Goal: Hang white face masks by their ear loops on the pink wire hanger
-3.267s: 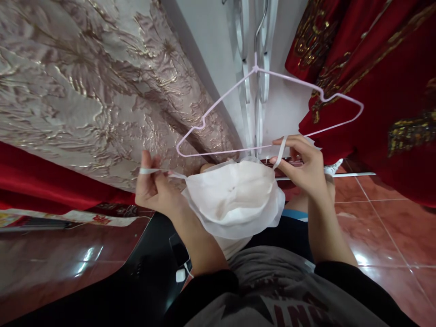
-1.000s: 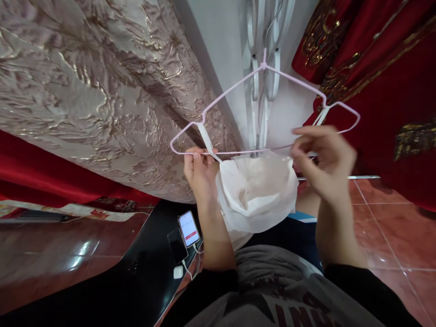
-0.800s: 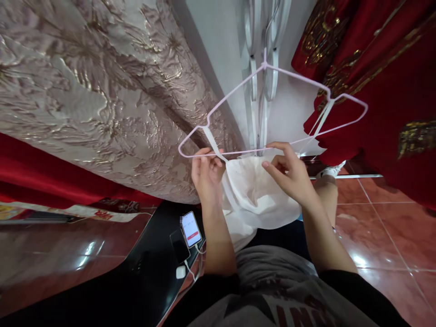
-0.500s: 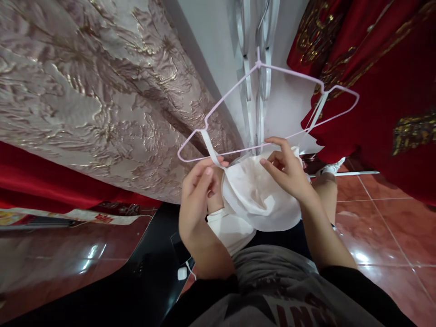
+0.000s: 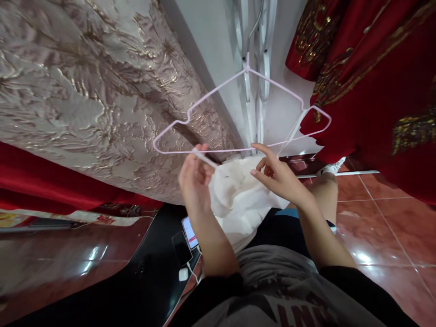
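Note:
A pale pink clothes hanger [image 5: 218,89] hangs by its metal hook in front of me. One strap [image 5: 295,125] of a white garment [image 5: 238,193] loops over the hanger's right notch. The garment drapes down onto my lap. My left hand [image 5: 196,175] pinches the other white strap [image 5: 206,159] just below the hanger's left end; that notch is bare. My right hand [image 5: 277,175] is over the garment's upper right part, thumb and index finger apart, the index fingertip at the bottom bar. Its other fingers curl in, with nothing visible between them.
Patterned pinkish fabric [image 5: 102,100] hangs on the left, red gold-trimmed cloth [image 5: 368,113] on the right. White metal bars [image 5: 265,77] stand behind the hanger. Two phones [image 5: 181,248] and a white charger [image 5: 183,274] lie on a black surface [image 5: 136,281] at lower left.
The left strap has come off the hanger's left notch, held in my left hand. The hanger has shifted left, and my right hand moved slightly left. A second phone now shows.

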Demonstrator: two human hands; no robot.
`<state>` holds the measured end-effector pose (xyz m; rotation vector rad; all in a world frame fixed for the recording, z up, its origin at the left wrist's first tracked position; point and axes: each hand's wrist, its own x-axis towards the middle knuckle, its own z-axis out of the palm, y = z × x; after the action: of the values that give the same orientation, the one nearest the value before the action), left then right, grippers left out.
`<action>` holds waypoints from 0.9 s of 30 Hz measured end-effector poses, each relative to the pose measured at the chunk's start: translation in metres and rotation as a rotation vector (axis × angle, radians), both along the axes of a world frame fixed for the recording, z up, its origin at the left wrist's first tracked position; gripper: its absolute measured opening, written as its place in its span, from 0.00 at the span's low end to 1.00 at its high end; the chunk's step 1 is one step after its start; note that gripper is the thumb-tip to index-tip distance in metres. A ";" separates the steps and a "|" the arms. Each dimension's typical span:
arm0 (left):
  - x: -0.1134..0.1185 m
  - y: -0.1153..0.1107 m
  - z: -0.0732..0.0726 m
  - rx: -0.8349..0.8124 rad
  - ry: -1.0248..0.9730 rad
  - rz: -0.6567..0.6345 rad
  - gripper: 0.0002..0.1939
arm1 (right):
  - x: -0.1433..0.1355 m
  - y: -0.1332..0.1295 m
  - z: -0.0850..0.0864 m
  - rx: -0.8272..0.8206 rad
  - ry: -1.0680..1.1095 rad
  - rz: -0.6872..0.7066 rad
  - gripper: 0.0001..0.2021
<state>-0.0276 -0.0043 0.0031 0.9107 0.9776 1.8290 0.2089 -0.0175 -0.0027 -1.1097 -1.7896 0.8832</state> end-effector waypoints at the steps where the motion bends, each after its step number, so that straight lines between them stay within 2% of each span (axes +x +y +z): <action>1: 0.013 -0.001 -0.001 0.004 -0.007 -0.042 0.19 | -0.003 -0.001 0.000 -0.001 0.009 0.014 0.34; 4: 0.041 -0.003 0.002 0.073 -0.066 -0.109 0.19 | -0.005 -0.001 -0.003 0.021 0.099 -0.023 0.31; 6: 0.047 -0.002 0.004 0.110 -0.100 -0.117 0.20 | 0.002 0.002 -0.008 0.104 0.228 -0.179 0.31; 8: 0.045 -0.001 0.003 0.123 -0.106 -0.135 0.21 | 0.016 0.009 -0.013 0.225 0.382 -0.407 0.31; 10: 0.042 0.000 0.002 0.123 -0.102 -0.156 0.21 | 0.032 0.017 -0.013 0.265 0.487 -0.562 0.26; 12: 0.041 -0.001 0.002 0.121 -0.106 -0.163 0.21 | 0.047 0.023 -0.007 0.192 0.495 -0.576 0.18; 15: 0.043 -0.001 0.004 0.101 -0.101 -0.152 0.20 | 0.058 0.024 0.016 0.119 0.404 -0.503 0.09; 18: 0.045 -0.001 0.005 0.099 -0.083 -0.134 0.19 | 0.056 0.023 0.043 0.185 0.364 -0.477 0.04; 21: 0.045 0.000 0.004 0.109 -0.079 -0.145 0.20 | 0.053 0.028 0.062 0.285 0.365 -0.512 0.07; 24: 0.045 0.000 0.003 0.090 -0.055 -0.183 0.19 | 0.061 0.041 0.066 0.472 0.335 -0.655 0.08; 27: 0.046 -0.001 0.002 0.078 -0.036 -0.179 0.20 | 0.084 0.056 0.054 0.606 0.251 -0.768 0.10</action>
<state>0.0179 -0.0055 0.0048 0.9766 0.7813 1.7356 0.2929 0.0382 0.0513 -1.0793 -1.1396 0.0020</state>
